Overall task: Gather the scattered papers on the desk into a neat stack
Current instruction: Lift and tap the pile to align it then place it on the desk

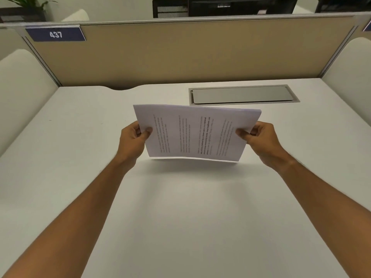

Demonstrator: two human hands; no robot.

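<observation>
A stack of white printed papers (195,133) is held upright on its long edge over the middle of the white desk (180,217). Its lower edge hovers at or just above the desktop, casting a shadow beneath. My left hand (133,141) pinches the stack's left short edge, thumb on the front. My right hand (259,139) pinches the right short edge the same way. The sheets' edges look lined up, with the text running sideways. No loose sheets lie elsewhere on the desk.
A grey metal cable hatch (243,94) is set into the desk just behind the papers. A beige partition (180,53) with a "437" label (55,34) closes the back. White rounded side panels (22,87) flank both sides.
</observation>
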